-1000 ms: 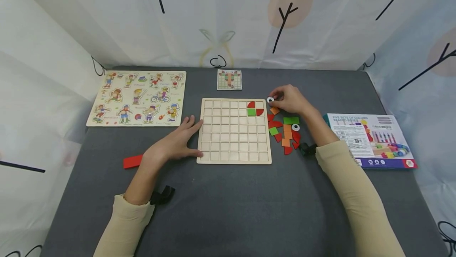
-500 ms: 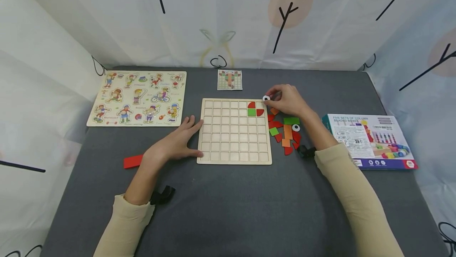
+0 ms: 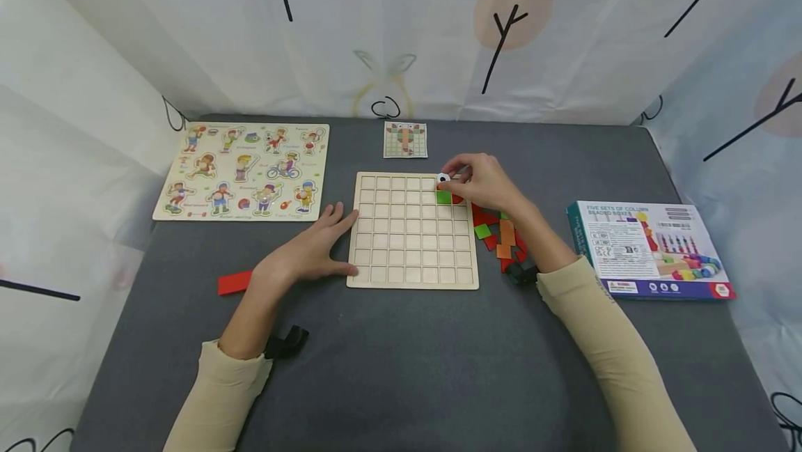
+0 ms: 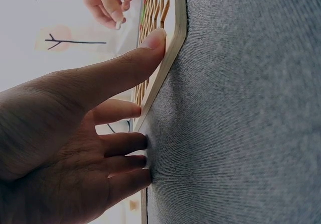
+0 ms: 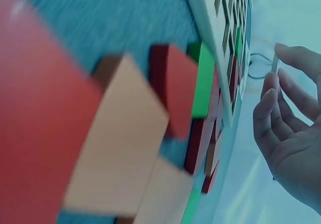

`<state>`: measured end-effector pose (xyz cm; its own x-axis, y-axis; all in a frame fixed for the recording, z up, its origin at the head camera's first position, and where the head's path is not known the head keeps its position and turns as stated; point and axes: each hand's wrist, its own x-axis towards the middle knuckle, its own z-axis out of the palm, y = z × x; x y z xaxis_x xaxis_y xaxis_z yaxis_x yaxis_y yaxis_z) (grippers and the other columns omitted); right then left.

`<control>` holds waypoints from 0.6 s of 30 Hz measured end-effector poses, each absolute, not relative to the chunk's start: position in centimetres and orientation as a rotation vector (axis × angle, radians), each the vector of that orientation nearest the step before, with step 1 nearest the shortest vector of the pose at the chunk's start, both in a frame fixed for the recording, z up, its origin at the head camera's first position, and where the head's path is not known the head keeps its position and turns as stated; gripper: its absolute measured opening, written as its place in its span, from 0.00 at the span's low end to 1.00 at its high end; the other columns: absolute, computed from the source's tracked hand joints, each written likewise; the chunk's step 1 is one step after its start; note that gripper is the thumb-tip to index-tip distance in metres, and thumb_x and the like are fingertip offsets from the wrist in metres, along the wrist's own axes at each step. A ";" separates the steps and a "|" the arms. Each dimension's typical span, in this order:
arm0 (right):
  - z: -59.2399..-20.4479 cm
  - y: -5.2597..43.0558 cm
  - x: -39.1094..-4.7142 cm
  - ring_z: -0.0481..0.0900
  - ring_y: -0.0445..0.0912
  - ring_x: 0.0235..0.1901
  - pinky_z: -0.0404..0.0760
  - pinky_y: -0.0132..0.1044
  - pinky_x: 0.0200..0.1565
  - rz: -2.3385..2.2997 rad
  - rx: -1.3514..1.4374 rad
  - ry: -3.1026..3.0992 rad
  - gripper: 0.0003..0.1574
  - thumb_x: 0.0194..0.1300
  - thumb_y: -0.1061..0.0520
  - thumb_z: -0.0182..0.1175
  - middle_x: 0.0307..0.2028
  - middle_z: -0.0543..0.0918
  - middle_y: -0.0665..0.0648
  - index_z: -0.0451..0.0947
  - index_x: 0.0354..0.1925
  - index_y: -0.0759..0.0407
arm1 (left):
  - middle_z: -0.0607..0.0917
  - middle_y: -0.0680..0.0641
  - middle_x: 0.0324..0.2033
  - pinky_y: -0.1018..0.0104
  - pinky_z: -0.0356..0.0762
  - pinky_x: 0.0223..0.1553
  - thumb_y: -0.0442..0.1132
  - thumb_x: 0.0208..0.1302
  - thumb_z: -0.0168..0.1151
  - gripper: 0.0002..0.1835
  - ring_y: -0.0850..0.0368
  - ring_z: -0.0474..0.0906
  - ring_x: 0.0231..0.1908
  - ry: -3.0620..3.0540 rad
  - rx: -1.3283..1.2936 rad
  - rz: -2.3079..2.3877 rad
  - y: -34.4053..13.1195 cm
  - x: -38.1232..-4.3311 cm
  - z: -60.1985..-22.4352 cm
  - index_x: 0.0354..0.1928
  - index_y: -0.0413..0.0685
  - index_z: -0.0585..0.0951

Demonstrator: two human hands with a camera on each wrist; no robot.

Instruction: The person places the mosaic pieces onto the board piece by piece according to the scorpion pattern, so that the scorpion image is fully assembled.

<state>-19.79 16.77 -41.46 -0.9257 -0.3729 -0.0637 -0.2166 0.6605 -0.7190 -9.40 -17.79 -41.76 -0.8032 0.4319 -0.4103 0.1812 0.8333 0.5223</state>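
Note:
Between thumb and fingertips my right hand point(image 3: 481, 182) pinches a round white eye piece point(image 3: 443, 178) with a black centre, over the top right of the wooden grid board point(image 3: 404, 236). In the right wrist view the eye piece point(image 5: 275, 64) is seen edge-on, above the board. Beneath that hand a green square point(image 3: 443, 197) sits in a grid cell, next to a partly covered red quarter-round piece point(image 3: 457, 199). My left hand point(image 3: 310, 250) rests at the board's left edge with fingers spread; in the left wrist view its thumb point(image 4: 145, 58) lies on the board's rim.
Loose red, green and orange pieces point(image 3: 506, 232) lie right of the board, partly under my right forearm. A small pattern card point(image 3: 406, 140) lies behind it. A picture puzzle point(image 3: 244, 170) is at left, a red block point(image 3: 234, 283) by my left wrist, a box point(image 3: 651, 250) at right.
My right hand has carried the eye piece leftward from beside the board's top right corner to over the grid's upper right cells. My left hand has stayed put.

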 end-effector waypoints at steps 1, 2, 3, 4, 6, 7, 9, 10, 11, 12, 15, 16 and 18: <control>-41.5 16.5 -19.8 0.88 0.52 0.40 0.81 0.38 0.38 -1.110 -0.485 2.669 0.18 0.70 0.52 0.74 0.47 0.90 0.62 0.89 0.53 0.59 | 0.43 0.32 0.88 0.32 0.52 0.84 0.52 0.66 0.79 0.60 0.30 0.34 0.88 2.484 0.450 0.637 -17.8 -9.4 -41.8 0.89 0.46 0.50; -41.5 16.2 -19.8 0.88 0.52 0.39 0.80 0.38 0.38 -1.100 -0.490 2.665 0.18 0.70 0.52 0.74 0.47 0.90 0.62 0.89 0.53 0.59 | 0.43 0.32 0.88 0.32 0.52 0.84 0.52 0.66 0.79 0.60 0.30 0.34 0.88 2.484 0.450 0.636 -17.8 -9.4 -41.8 0.89 0.46 0.50; -41.5 16.0 -19.8 0.87 0.52 0.39 0.80 0.38 0.38 -1.084 -0.495 2.665 0.18 0.70 0.52 0.74 0.47 0.90 0.62 0.89 0.53 0.59 | 0.43 0.32 0.88 0.32 0.52 0.84 0.52 0.66 0.79 0.60 0.30 0.34 0.88 2.484 0.450 0.636 -17.8 -9.4 -41.8 0.89 0.46 0.50; -41.5 15.8 -19.8 0.86 0.51 0.38 0.80 0.38 0.37 -1.064 -0.497 2.666 0.18 0.71 0.52 0.74 0.46 0.90 0.62 0.89 0.53 0.60 | 0.43 0.32 0.88 0.32 0.52 0.84 0.52 0.66 0.79 0.60 0.30 0.34 0.88 2.484 0.450 0.636 -17.8 -9.4 -41.8 0.89 0.46 0.50; -41.4 15.3 -19.9 0.85 0.51 0.36 0.79 0.39 0.37 -1.020 -0.505 2.673 0.19 0.71 0.51 0.74 0.46 0.89 0.62 0.89 0.53 0.60 | 0.43 0.32 0.88 0.31 0.52 0.84 0.52 0.66 0.79 0.60 0.30 0.34 0.88 2.484 0.451 0.634 -17.8 -9.4 -41.8 0.89 0.46 0.50; -41.4 15.1 -20.0 0.84 0.52 0.37 0.79 0.39 0.38 -0.998 -0.512 2.677 0.19 0.71 0.51 0.74 0.46 0.89 0.62 0.89 0.53 0.61 | 0.42 0.32 0.88 0.32 0.52 0.84 0.52 0.66 0.79 0.60 0.31 0.34 0.88 2.482 0.449 0.634 -17.8 -9.5 -41.9 0.89 0.47 0.50; -41.5 14.7 -20.1 0.85 0.53 0.38 0.80 0.42 0.40 -0.956 -0.530 2.685 0.20 0.71 0.51 0.74 0.46 0.90 0.62 0.88 0.53 0.62 | 0.42 0.33 0.88 0.32 0.51 0.84 0.52 0.66 0.79 0.60 0.31 0.34 0.88 2.481 0.446 0.632 -17.8 -9.5 -42.0 0.89 0.47 0.50; -41.5 14.5 -20.1 0.85 0.54 0.39 0.82 0.43 0.43 -0.938 -0.538 2.691 0.20 0.71 0.51 0.74 0.46 0.90 0.63 0.88 0.53 0.63 | 0.42 0.33 0.88 0.32 0.51 0.84 0.52 0.66 0.79 0.60 0.31 0.33 0.88 2.480 0.445 0.632 -17.8 -9.5 -42.0 0.89 0.47 0.50; -41.6 14.4 -20.2 0.86 0.54 0.41 0.83 0.45 0.45 -0.920 -0.545 2.697 0.20 0.70 0.51 0.75 0.47 0.90 0.63 0.88 0.53 0.63 | 0.42 0.33 0.88 0.32 0.51 0.84 0.52 0.66 0.79 0.60 0.31 0.33 0.88 2.479 0.444 0.631 -17.8 -9.5 -42.0 0.89 0.47 0.50; -41.6 14.3 -20.3 0.87 0.55 0.43 0.84 0.47 0.47 -0.902 -0.552 2.704 0.20 0.70 0.52 0.75 0.47 0.91 0.64 0.88 0.53 0.64 | 0.42 0.33 0.88 0.32 0.51 0.84 0.52 0.66 0.79 0.60 0.31 0.33 0.88 2.478 0.443 0.632 -17.8 -9.5 -42.0 0.89 0.47 0.50; -41.8 13.9 -20.5 0.88 0.57 0.47 0.85 0.52 0.53 -0.862 -0.564 2.726 0.20 0.69 0.52 0.75 0.47 0.91 0.65 0.88 0.52 0.65 | 0.42 0.33 0.88 0.32 0.52 0.84 0.52 0.66 0.79 0.61 0.31 0.33 0.88 2.476 0.441 0.630 -17.8 -9.5 -41.9 0.89 0.47 0.49; -41.9 13.8 -20.6 0.88 0.57 0.48 0.85 0.52 0.54 -0.851 -0.567 2.733 0.20 0.69 0.52 0.75 0.47 0.91 0.65 0.88 0.51 0.66 | 0.42 0.33 0.88 0.32 0.52 0.84 0.52 0.66 0.79 0.60 0.31 0.33 0.88 2.475 0.440 0.630 -17.8 -9.5 -41.9 0.89 0.47 0.49; -42.0 13.6 -20.7 0.88 0.58 0.48 0.85 0.53 0.55 -0.838 -0.572 2.743 0.21 0.69 0.52 0.76 0.47 0.91 0.66 0.88 0.51 0.66 | 0.42 0.33 0.88 0.32 0.52 0.84 0.52 0.66 0.79 0.60 0.31 0.33 0.88 2.476 0.441 0.630 -17.8 -9.5 -41.9 0.89 0.47 0.49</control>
